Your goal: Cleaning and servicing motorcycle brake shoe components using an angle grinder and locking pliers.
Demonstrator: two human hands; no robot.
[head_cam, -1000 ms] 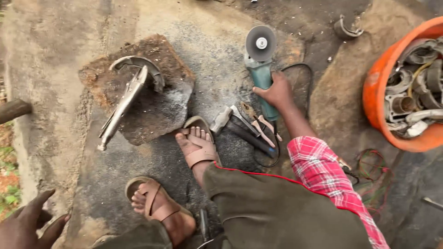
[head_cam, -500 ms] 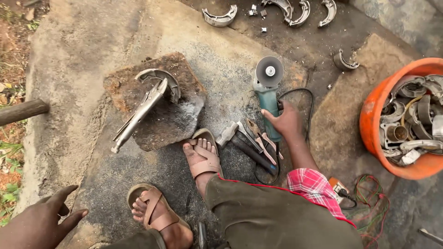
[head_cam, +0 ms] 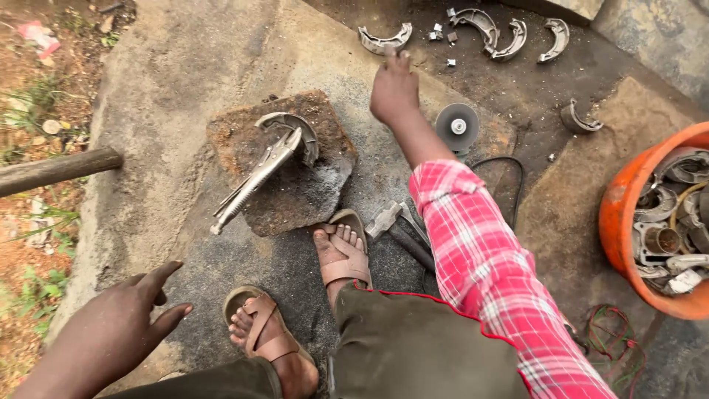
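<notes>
Grey metal, curved like a half-moon: that brake shoe [head_cam: 384, 38] lies on the concrete at the far edge, and my right hand [head_cam: 394, 90] is stretched out over it, fingertips at its right end, fingers extended and closed on nothing that I can see. Half a second ago that hand lay on the angle grinder [head_cam: 456, 127]; now the grinder sits alone on the ground just right of my forearm, disc up. I count three more curved shoes [head_cam: 509, 33] in a cluster further right, a fifth one [head_cam: 577, 118] lying apart near the step, and a sixth [head_cam: 292, 127] on the flat stone [head_cam: 295, 192], clamped in one pair of locking pliers [head_cam: 255, 181]. One hammer [head_cam: 385, 219] lies beside my right foot. My left hand [head_cam: 111, 332] hovers low at the near left, open and empty, fingers spread, much as before. One orange bucket [head_cam: 617, 222] stands at the right, filled with a jumble of metal parts I cannot count. One wooden handle [head_cam: 55, 170] pokes in from the left edge.
</notes>
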